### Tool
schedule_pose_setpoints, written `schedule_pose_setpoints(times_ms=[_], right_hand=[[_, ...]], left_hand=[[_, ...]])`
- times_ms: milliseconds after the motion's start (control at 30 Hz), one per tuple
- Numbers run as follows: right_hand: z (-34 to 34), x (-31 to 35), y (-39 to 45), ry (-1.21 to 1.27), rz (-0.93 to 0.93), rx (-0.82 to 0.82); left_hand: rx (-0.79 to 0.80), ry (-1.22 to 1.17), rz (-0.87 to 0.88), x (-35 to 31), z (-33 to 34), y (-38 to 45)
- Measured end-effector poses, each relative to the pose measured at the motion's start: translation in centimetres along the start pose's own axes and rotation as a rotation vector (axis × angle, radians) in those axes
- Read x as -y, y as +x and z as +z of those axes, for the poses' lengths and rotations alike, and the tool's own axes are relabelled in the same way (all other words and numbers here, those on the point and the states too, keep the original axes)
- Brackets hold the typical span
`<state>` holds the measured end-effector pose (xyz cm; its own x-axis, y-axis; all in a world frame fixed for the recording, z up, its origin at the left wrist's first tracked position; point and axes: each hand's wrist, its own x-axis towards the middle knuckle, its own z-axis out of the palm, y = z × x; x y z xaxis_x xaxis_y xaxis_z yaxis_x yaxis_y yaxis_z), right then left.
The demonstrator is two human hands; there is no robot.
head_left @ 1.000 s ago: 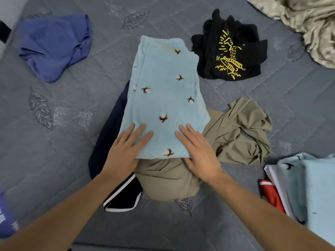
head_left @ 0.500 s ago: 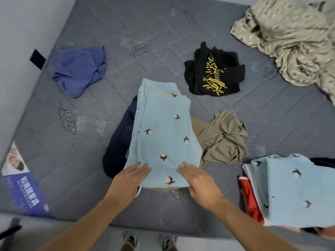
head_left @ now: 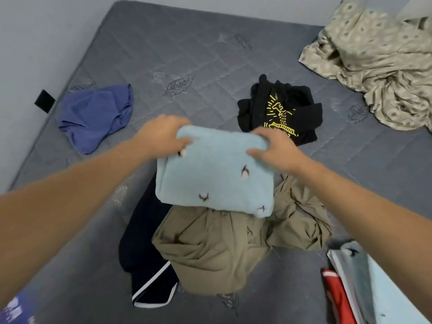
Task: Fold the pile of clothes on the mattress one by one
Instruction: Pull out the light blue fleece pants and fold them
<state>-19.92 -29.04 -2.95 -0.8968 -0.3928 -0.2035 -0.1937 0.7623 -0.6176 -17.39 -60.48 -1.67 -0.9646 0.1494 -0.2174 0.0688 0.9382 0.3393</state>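
pale blue fleece garment (head_left: 215, 178), folded rectangle, dark motifs

Folded over since a second ago: light blue fleece garment (head_left: 215, 176), once long and flat, now a short doubled rectangle. Moved from pressing its near hem to gripping its far edge: left hand (head_left: 163, 134), right hand (head_left: 273, 148).

Folded stack of light blue and red clothes (head_left: 364, 288) runs off the bottom-right corner; crumpled beige patterned sheet (head_left: 378, 66) cut by the right edge.
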Motion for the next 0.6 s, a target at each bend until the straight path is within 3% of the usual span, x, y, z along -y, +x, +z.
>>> schedule_pose_setpoints(times_ms=[100,267,467,600], right_hand=[[2.0,-0.5,3.7,-0.129,0.026,-0.134],[11.7,-2.2,2.9,-0.162,0.097,0.143],[19.6,-5.5,3.3,-0.227,0.043,-0.04],[20.0,-6.7,3.3,-0.161,-0.014,-0.111]], left_hand=[[-0.161,0.142,-0.097,-0.8,1.6,4.3],[0.1,0.185,0.005,-0.8,11.5,2.3],[-0.093,0.073,0.0,3.5,20.0,2.0],[-0.179,0.056,-0.081,3.6,21.5,2.2]])
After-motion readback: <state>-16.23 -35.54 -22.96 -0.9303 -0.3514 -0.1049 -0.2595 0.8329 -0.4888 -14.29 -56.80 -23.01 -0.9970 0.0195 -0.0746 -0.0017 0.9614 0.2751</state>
